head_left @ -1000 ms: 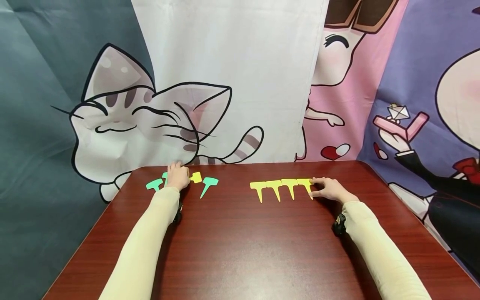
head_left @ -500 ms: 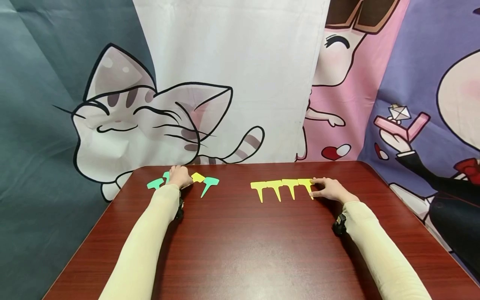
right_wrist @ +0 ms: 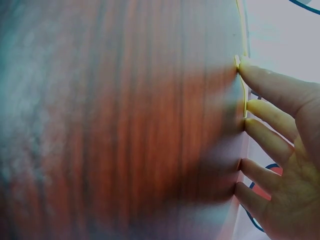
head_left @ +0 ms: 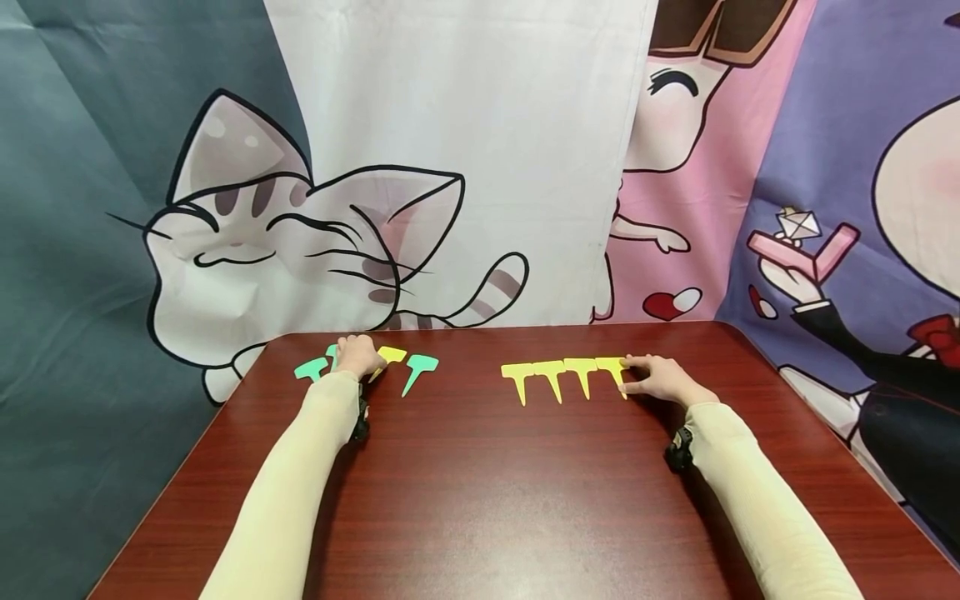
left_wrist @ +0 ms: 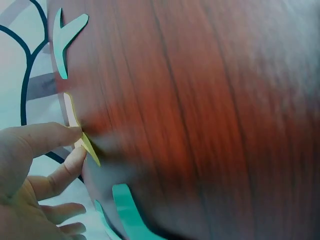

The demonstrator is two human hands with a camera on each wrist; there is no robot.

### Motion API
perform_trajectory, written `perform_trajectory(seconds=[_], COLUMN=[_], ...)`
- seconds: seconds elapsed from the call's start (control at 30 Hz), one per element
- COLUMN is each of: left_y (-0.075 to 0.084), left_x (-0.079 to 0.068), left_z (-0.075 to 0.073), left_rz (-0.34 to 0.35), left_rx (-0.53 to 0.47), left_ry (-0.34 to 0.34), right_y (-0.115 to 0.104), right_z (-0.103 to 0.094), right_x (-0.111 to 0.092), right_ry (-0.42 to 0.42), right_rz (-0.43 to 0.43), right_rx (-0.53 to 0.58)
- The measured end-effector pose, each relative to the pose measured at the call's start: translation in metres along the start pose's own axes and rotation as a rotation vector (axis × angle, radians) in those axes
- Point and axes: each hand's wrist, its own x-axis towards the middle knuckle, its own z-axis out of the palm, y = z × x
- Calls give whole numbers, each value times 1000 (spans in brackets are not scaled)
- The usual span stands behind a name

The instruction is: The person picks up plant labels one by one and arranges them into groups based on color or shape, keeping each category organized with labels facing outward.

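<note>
- Pinching the loose yellow tag (head_left: pixel 392 354) between thumb and index, our left hand (head_left: pixel 358 354) holds it at an edge; its other fingers (left_wrist: pixel 64 212) spread away from the piece.
- With our right hand (head_left: pixel 660 377) we touch the end tag (head_left: pixel 609 363), thumb by the stem and fingertips at the head, spread rather than curled round it.
- We judge both tags light, thin and fairly stiff, probably plastic: the smooth face may slip and the narrow stem could bend, so we would hold by the edges, near where head meets stem.
- The loose yellow tag is near the far edge of the tabletop (head_left: pixel 487 483); we cannot tell whether it touches the wood.
- The end tag finishes a row (head_left: pixel 550 367) of four yellow tags, heads side by side, stems toward us.
- One green tag (head_left: pixel 422 363) lies just right of the loose one; two more green tags (head_left: pixel 310 368) lie left, one partly hidden by our hand.
- Beyond hangs a cartoon backdrop (head_left: pixel 480 125).
</note>
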Motion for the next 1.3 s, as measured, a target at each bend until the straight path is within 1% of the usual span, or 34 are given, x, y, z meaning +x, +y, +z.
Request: perform_trajectory(seconds=[0.2,0.3,0.4,0.53,0.73,1.0,1.1,1.2,1.27,1.3], left_y=[4,6,6,7,15,19,19,20,19,18], left_x=[-4,-5,-6,-8,-9,-3,-3,-3,-4,-5], left_z=[1,1,1,-1,-4,0,0,1,1,1], left_rz=[-100,-123,-139,-164,-183,-248,-273,-280,-263,-258], left_rx=[-41,-56,-76,-74,-78,-118,-126,-126,-122,-124], left_ry=[6,14,10,5,-14,-43,-34,-29,-23,-32], right_y=[-1,-2,-3,-2,-1,0,-1,-1,0,0], right_z=[0,1,1,1,-1,-1,0,-1,-1,-1], right_x=[1,0,0,0,-1,-1,-2,-1,0,0], right_ry=[-5,-3,-1,-7,-6,-14,-9,-11,-13,-14], right_rz=[3,4,3,-3,2,5,8,10,12,13], right_rx=[-4,-5,-1,0,-2,5,3,0,0,0])
